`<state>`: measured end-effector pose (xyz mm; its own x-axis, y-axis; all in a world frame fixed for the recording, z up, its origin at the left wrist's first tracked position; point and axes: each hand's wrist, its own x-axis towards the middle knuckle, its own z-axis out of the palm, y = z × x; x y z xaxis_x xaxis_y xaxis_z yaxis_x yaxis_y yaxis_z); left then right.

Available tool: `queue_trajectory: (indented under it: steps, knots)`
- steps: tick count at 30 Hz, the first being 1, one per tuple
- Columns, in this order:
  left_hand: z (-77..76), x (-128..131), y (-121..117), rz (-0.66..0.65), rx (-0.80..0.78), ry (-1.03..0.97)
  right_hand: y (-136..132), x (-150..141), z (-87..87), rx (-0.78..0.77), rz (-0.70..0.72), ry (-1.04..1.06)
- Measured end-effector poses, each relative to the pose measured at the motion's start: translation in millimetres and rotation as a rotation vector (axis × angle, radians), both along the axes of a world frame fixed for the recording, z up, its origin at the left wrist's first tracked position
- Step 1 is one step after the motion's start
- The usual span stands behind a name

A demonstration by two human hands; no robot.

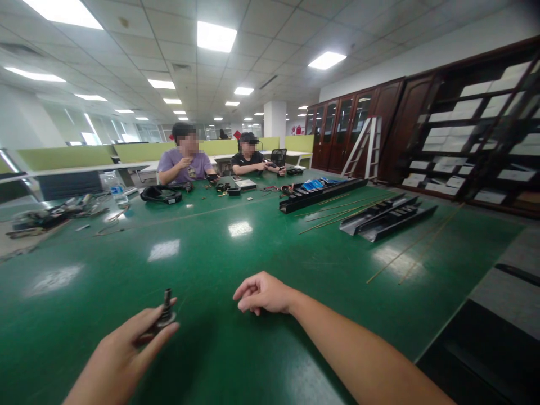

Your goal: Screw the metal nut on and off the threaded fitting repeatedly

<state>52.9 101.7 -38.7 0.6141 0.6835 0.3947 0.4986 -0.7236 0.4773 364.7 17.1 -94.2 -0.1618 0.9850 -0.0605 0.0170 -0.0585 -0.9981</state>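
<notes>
Stretching far into the room, a glossy green counter [270, 247] mirrors the ceiling lights [216, 37] in pale patches. Green partitions [63, 158] and a white pillar [275, 118] stand behind it, and along the right run dark wooden cabinets [337, 135], a leaning-framed stepladder [371, 146] and shelves [455, 138] stacked with white boxes. Two people sit at the far side, one in a purple shirt [169, 163], one in a dark top [242, 163]. Black channel pieces [386, 219] and thin rods [392, 264] lie toward the right; a clear bottle [116, 188], a heap of cables [50, 216] and a looped black device [162, 194] sit toward the far left.

Near the wearer, the left hand [116, 349] holds a small dark metal part [167, 308] above the counter, its fingers grasping the piece low down, around its wider, disc-like portion. The part's long axis stands close to upright, the narrow stepped end pointing at the ceiling; its lower end is hidden by the grip, and it may lean a little, though the blur makes that hard to judge. To its right and well apart, the right hand [268, 293] hovers over the counter, fingers released and loosely curled, pointing left toward the part.
</notes>
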Motion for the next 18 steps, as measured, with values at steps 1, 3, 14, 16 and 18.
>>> queue_trajectory:
  steps: [1, 3, 14, 16, 18]
  knots:
    - [-1.7, 16.7, -0.4, -0.057, -0.048, 0.049, 1.1, 0.3, -1.2, 0.020, -0.039, -0.011]
    - [-7.5, 46.0, -2.5, -0.107, -0.099, 0.080, 2.6, 0.0, -3.4, 0.070, -0.115, -0.052]
    - [-46.9, 51.7, 5.8, -0.145, -0.016, -0.019, -13.4, -24.0, 8.8, 0.431, -0.264, -0.630]
    - [-46.3, 52.2, 4.5, -0.168, -0.001, -0.041, -15.3, -25.9, 10.3, 0.435, -0.246, -0.659]
    - [-46.7, 55.0, 2.1, -0.184, 0.001, -0.050, -15.9, -26.1, 10.2, 0.441, -0.227, -0.671]
